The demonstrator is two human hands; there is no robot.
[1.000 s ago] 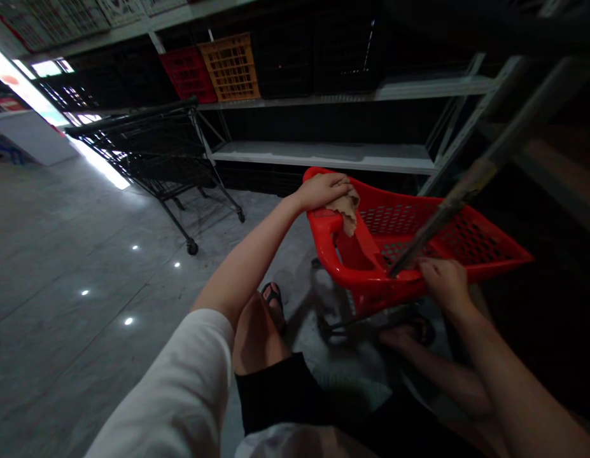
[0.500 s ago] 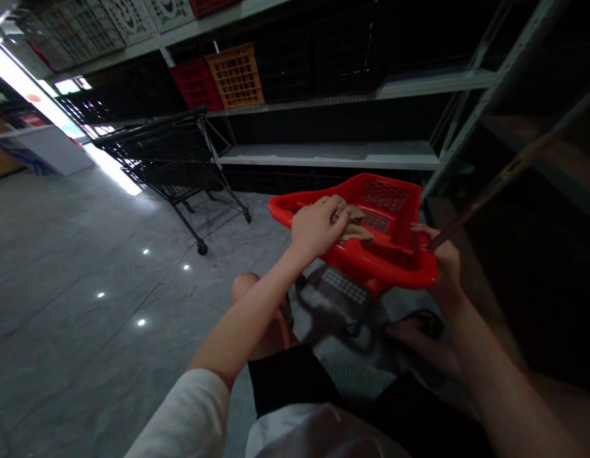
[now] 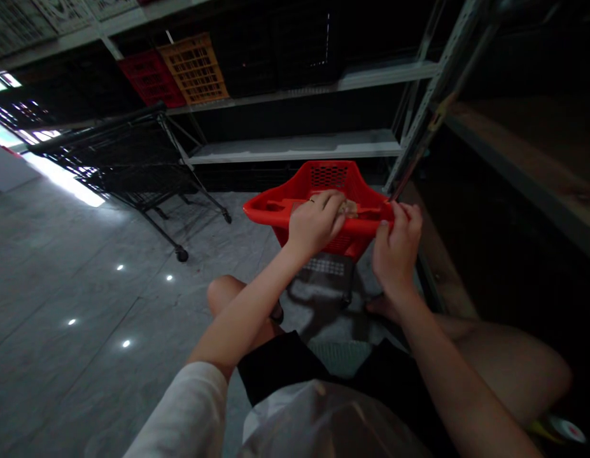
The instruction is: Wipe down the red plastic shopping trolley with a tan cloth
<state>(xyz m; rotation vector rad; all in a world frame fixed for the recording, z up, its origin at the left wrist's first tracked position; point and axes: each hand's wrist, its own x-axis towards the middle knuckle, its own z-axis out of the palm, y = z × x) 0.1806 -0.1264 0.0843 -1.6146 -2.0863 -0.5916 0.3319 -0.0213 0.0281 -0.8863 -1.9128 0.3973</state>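
A small red plastic shopping cart (image 3: 270, 216) stands on the floor in front of my knees. My left hand (image 3: 316, 219) presses a crumpled tan cloth (image 3: 351, 208) against the inner side of the cart's handle rim; most of the cloth is hidden under the fingers. At the rim's right corner, my right hand (image 3: 397, 242) is closed round the red plastic. The cart's lower rack (image 3: 326, 265) shows beneath the basket, partly in shadow.
A large dark metal cart (image 3: 132, 165) stands at the left. Behind runs a metal shelf (image 3: 295, 146) with a red crate (image 3: 151, 76) and an orange crate (image 3: 194, 70) above. Wooden boards (image 3: 447, 267) and a slanted pole (image 3: 435, 121) lie to the right.
The red cart has turned so its handle rim lies more level across my view. Both hands stay on it, my left hand with the cloth. The whole view has shifted right.
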